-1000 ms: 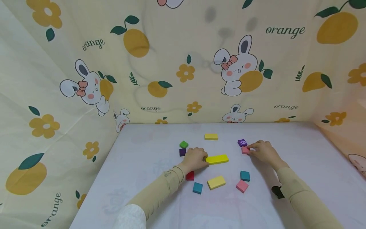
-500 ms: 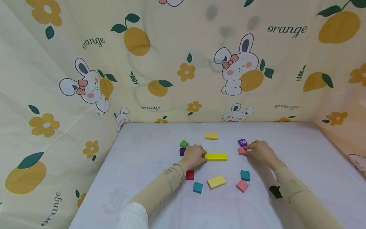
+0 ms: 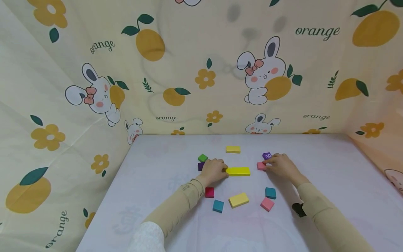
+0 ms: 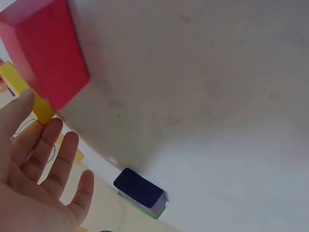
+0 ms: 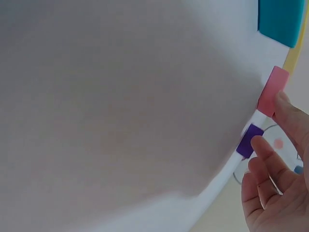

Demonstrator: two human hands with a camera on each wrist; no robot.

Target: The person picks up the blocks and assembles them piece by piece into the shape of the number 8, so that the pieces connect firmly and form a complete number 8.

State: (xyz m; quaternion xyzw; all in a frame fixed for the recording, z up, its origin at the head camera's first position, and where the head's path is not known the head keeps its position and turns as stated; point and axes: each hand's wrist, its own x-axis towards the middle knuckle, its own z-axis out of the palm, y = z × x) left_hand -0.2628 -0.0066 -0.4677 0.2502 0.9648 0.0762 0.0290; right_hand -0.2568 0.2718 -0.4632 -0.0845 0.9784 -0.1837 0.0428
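My left hand (image 3: 214, 172) pinches the left end of a long bright yellow block (image 3: 239, 171) between thumb and forefinger. In the left wrist view the thumb and fingertips meet at that yellow block (image 4: 43, 110). To the right, my right hand (image 3: 282, 167) holds a small pink block (image 3: 261, 166) by its right side, low over the table. The right wrist view has the thumb against the pink block (image 5: 273, 92). A purple block (image 3: 266, 155) marked with a number lies just behind the right fingertips.
Green (image 3: 203, 158) and dark purple (image 3: 200, 166) blocks lie beside the left hand. A yellow block (image 3: 233, 149) lies behind; red (image 3: 209, 192), teal (image 3: 218, 206), pale yellow (image 3: 238, 200), a second teal (image 3: 270, 193) and pink (image 3: 267, 204) lie in front. A patterned cloth (image 3: 189, 70) hangs behind.
My right hand has slid the pink block leftward, away from the purple block and toward the long yellow block. That yellow block has turned from a slight tilt to level in my left hand.
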